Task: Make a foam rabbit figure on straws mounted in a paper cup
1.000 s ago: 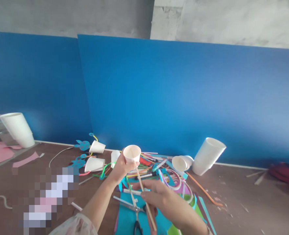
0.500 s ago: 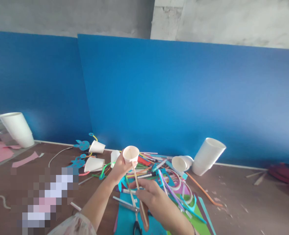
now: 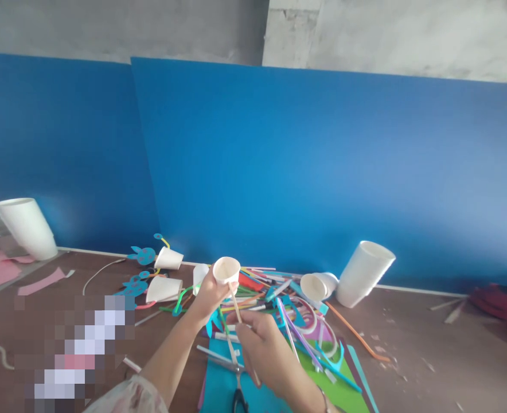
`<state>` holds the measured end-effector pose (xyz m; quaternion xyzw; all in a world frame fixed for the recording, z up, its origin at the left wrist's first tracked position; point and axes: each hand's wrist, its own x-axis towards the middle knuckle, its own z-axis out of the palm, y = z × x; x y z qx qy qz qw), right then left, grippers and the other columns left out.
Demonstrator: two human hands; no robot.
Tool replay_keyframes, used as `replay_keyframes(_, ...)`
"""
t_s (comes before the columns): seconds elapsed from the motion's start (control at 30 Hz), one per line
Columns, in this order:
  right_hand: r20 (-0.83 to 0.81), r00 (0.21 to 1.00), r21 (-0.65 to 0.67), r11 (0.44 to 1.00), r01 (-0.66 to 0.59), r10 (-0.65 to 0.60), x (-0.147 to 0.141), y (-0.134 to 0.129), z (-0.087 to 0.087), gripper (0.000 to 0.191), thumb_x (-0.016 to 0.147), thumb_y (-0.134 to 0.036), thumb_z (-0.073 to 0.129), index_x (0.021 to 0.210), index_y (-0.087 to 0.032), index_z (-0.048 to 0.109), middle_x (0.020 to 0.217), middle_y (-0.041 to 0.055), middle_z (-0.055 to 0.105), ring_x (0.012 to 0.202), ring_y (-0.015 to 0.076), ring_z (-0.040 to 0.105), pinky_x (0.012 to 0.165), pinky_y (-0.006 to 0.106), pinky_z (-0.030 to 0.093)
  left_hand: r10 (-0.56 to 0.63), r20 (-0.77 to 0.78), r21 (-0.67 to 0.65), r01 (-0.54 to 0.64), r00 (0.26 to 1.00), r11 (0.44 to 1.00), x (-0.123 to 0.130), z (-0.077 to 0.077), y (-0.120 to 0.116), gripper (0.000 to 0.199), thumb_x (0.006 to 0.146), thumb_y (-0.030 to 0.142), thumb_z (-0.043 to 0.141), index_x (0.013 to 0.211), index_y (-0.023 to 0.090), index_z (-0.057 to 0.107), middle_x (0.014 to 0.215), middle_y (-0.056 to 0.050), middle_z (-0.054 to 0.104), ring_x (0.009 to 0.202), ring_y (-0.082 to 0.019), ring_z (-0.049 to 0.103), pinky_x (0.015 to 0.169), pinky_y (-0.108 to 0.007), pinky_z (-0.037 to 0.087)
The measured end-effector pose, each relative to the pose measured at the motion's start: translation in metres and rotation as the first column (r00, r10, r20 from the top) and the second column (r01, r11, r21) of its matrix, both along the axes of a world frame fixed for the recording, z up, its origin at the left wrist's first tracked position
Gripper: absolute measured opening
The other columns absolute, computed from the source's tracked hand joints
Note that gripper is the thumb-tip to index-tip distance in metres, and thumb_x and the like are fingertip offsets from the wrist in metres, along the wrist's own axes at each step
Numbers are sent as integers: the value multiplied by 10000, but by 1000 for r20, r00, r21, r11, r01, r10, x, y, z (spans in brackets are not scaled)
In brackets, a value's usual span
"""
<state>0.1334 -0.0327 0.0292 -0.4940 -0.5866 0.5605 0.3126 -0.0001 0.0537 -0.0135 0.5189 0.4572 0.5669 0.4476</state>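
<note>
My left hand [image 3: 207, 297] grips a white paper cup [image 3: 226, 268] with its mouth tipped towards me. A thin pale stick [image 3: 235, 307] is held in my right hand [image 3: 262, 347], its upper end at the near side of the cup's rim. Whether the tip goes into the cup wall or only touches it, I cannot tell. Scissors [image 3: 238, 396] lie on blue paper [image 3: 219, 367] just below my right hand. Behind both hands spreads a heap of coloured sticks and markers [image 3: 257, 292].
Cups with blue rabbit-shaped cutouts [image 3: 145, 256] lie to the left. A stack of paper cups [image 3: 364, 275] leans at the right, beside cups lying down [image 3: 316, 287]; another stack [image 3: 27, 228] stands far left. A blue panel [image 3: 279, 172] rises behind the table. Paper scraps [image 3: 402, 376] litter the right.
My right hand has moved up along the stick towards the cup, its fingers closing more tightly around it. The cup has barely shifted in my left hand.
</note>
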Motion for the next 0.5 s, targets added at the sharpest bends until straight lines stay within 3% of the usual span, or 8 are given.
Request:
replay_keyframes(0.17, -356, 930, -100, 993, 60, -92, -8, 2, -3, 451, 773, -343, 434, 1065, -35, 588, 236, -122, 333, 221, 71, 227, 292, 191, 162, 73, -1, 4, -73, 997, 997, 3, -7, 5, 532, 609, 329, 735, 1086, 161, 569, 1047, -109, 651, 995, -268, 605, 867, -402, 490)
replay_keyframes(0.23, -407, 908, -108, 992, 58, -97, -9, 3, -4, 482, 754, -352, 448, 1068, -17, 594, 236, -123, 328, 222, 62, 217, 291, 187, 160, 90, -2, 11, -90, 996, 996, 3, -9, 8, 564, 610, 332, 732, 1116, 163, 551, 1043, -107, 649, 982, -267, 607, 861, -413, 489)
replay_keyframes(0.43, -113, 993, -37, 999, -20, 16, 10, 12, 0, 443, 766, -326, 496, 1096, -56, 616, 267, -119, 378, 221, 55, 258, 279, 176, 139, 69, -137, 139, -50, 988, 989, -6, -7, 9, 502, 674, 325, 700, 1120, 181, 518, 1036, -80, 634, 979, -241, 609, 856, -388, 491)
replay_keyframes(0.5, -103, 994, -51, 998, -36, 31, 15, 15, 1, 405, 767, -316, 503, 1059, -69, 639, 261, -118, 369, 220, 54, 254, 284, 182, 125, 81, -197, 172, -47, 977, 984, -7, -8, 9, 474, 685, 301, 692, 1106, 184, 507, 1035, -77, 630, 980, -239, 608, 869, -390, 481)
